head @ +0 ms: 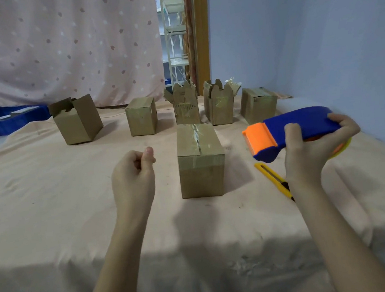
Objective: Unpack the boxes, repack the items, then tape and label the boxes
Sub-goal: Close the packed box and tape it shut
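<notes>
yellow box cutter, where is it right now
In the head view the yellow box cutter lies on the cloth right of the taped box, just below the right hand holding the tape dispenser.

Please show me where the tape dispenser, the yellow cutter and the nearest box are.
tape dispenser (302, 123), head view, blue body.
yellow cutter (273, 178), head view, middle of handle.
nearest box (202, 180), head view, front face.

Tabletop (52, 218) covered with peach cloth. Back row, left to right: open-flapped box (77, 120), closed box (141, 116), two torn-open boxes (186, 106) (220, 104), closed box (258, 104). Nearer: taped box (200, 159). Just right of it, yellow utility knife (275, 180).
</notes>
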The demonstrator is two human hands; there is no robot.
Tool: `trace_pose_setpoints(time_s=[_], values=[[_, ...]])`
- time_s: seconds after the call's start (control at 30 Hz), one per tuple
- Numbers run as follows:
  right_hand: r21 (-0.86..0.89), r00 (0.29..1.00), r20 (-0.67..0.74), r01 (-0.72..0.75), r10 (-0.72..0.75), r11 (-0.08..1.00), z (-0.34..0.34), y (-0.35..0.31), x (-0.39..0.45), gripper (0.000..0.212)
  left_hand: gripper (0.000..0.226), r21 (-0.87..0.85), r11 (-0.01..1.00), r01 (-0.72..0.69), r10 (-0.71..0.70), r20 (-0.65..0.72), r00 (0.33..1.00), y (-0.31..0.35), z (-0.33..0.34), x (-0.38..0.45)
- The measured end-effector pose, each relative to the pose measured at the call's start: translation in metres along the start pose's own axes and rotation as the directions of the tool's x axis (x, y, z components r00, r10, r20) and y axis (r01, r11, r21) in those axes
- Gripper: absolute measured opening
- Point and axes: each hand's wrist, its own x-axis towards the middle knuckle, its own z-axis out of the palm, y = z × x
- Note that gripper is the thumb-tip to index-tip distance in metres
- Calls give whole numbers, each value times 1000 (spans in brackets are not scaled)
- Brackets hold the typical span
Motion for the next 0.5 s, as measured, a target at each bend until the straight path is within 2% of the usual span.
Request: trace_pose_setpoints(time_s=[0.07, 0.13, 0.23, 0.4, 0.5], values=[[-100, 988, 112, 119, -108, 988, -3, 1, 0, 58, 35, 13, 999, 32, -33, 70, 997, -3, 1, 8], [-142, 972, 188, 172, -144, 975, -3, 2, 0, 63, 38, 25, 996, 87, -90, 143, 986, -7, 3, 16], [-162, 959, 240, 195, -153, 967, 0, 2, 6, 66, 41, 37, 991, 132, -137, 214, 967, -14, 6, 24], [-221, 931, 340, 219, -136, 950, 8, 5, 12, 62, 37, 41, 990, 134, -140, 221, 965, -16, 17, 33], [-308, 922, 376, 222, -96, 925, 9, 9, 17, 67, 38, 66, 990, 122, -134, 237, 962, -16, 23, 36]])
